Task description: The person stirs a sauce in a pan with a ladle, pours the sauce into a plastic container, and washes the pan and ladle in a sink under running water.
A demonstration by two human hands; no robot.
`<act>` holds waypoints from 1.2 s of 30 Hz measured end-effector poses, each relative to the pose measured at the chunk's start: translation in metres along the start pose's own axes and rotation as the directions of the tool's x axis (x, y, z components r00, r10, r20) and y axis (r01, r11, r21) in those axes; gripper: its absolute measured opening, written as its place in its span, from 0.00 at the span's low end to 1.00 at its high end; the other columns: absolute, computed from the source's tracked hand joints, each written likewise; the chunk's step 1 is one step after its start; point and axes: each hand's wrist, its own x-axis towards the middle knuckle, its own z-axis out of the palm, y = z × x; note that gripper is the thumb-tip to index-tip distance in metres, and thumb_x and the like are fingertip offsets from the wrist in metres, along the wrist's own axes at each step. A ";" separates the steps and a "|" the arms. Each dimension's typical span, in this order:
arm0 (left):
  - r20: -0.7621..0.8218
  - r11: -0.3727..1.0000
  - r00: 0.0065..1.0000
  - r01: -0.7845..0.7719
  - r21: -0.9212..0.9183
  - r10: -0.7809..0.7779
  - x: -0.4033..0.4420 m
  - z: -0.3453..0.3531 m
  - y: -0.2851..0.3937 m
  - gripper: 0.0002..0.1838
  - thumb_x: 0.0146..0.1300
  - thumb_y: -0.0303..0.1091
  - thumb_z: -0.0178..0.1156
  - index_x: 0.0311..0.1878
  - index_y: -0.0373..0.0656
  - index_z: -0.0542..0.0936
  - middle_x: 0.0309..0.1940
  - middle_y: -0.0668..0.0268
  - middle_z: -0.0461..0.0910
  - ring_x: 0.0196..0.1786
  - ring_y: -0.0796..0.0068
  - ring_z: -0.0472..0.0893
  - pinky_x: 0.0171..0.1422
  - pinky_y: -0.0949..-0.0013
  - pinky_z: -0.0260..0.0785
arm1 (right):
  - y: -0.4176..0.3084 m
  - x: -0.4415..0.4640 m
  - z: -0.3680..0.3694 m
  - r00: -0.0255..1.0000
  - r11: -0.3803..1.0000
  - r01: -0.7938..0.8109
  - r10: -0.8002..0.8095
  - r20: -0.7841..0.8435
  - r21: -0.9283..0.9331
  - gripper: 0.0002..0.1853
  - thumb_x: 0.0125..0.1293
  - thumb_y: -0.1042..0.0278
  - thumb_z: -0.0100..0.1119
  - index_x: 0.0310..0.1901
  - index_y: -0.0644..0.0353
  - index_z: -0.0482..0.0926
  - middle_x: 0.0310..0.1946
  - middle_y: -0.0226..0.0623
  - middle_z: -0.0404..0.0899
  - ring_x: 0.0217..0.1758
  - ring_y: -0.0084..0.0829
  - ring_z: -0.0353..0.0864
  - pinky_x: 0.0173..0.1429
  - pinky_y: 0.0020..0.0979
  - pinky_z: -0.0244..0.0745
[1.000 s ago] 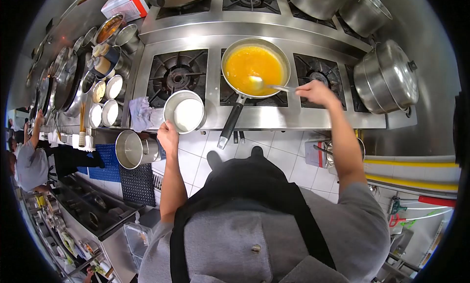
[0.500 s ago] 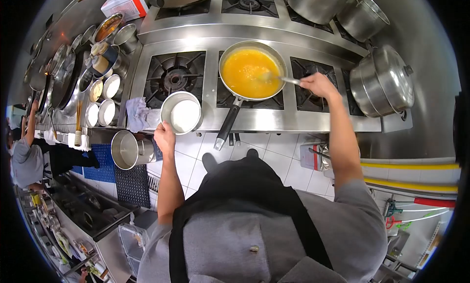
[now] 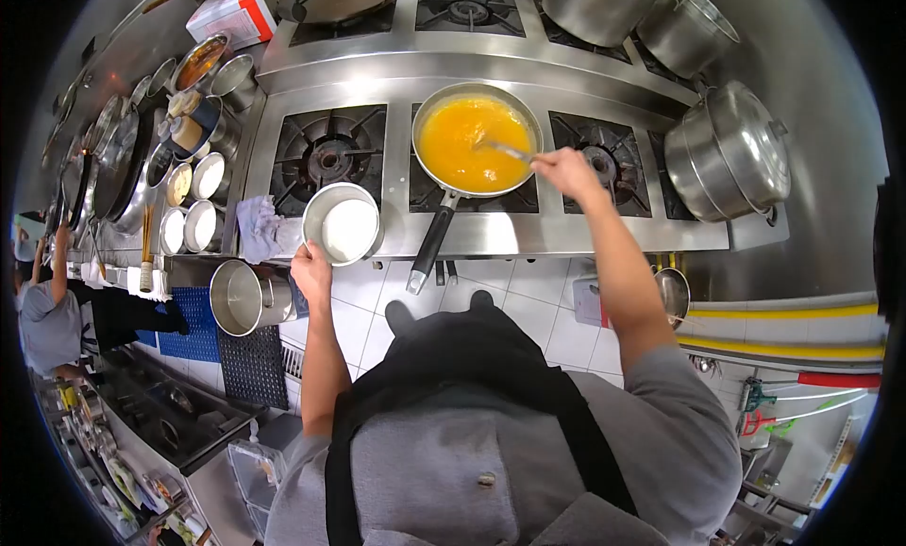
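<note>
A frying pan sits on the middle front burner, its black handle pointing toward me. Orange-yellow liquid fills it. My right hand is closed round the handle of a metal spoon, whose head dips into the liquid and is hidden there. My left hand grips the near rim of a metal pot with white contents. The pot is at the stove's front edge, left of the pan; whether it rests there I cannot tell.
A crumpled cloth lies left of the pot. Below it stands a large metal pot. A lidded steamer pot occupies the right end. Containers of white ingredients line the left side, and another person works beyond.
My right hand has moved left, bringing the spoon further toward the pan's middle. My left hand keeps hold of the pot. The whole view has shifted slightly.
</note>
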 end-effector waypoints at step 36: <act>-0.048 0.999 0.999 -0.020 -0.039 0.018 -0.001 -0.001 0.005 0.24 0.73 0.45 0.56 0.31 0.29 0.79 0.20 0.43 0.76 0.23 0.47 0.72 0.35 0.48 0.66 | -0.047 -0.062 -0.158 0.810 0.869 0.248 0.056 -0.584 0.429 0.20 0.68 0.60 0.73 0.58 0.59 0.87 0.43 0.32 0.90 0.44 0.15 0.81 0.53 0.20 0.74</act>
